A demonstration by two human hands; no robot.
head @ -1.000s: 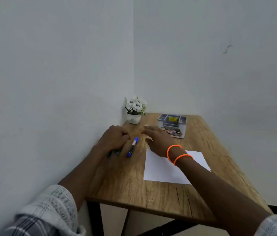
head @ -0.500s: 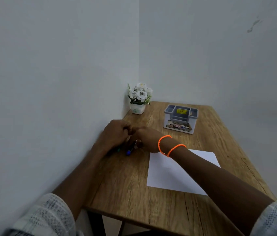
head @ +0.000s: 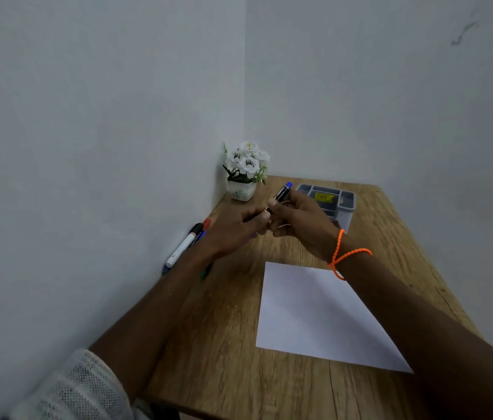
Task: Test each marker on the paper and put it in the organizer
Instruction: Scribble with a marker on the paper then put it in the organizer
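Observation:
Both hands meet above the wooden table (head: pixel 227 353) on one blue marker (head: pixel 282 192), which points up and away with its blue end on top. My right hand (head: pixel 302 222), with orange bands at the wrist, grips its barrel. My left hand (head: pixel 236 230) pinches its lower end. A white sheet of paper (head: pixel 321 316) lies flat in front of them. The grey organizer (head: pixel 334 200) stands behind my right hand, partly hidden by it. Other markers lie by the left wall: a white one with a black cap (head: pixel 183 246), and red, blue and green ones half hidden under my left forearm.
A small white pot of white flowers (head: pixel 245 171) stands in the far left corner of the table. White walls close the table in on the left and at the back. The table's front edge runs below my forearms.
My hands have lifted off the table with the blue marker, which lay flat a second ago. The markers by the wall have come into sight. The view has tilted further down.

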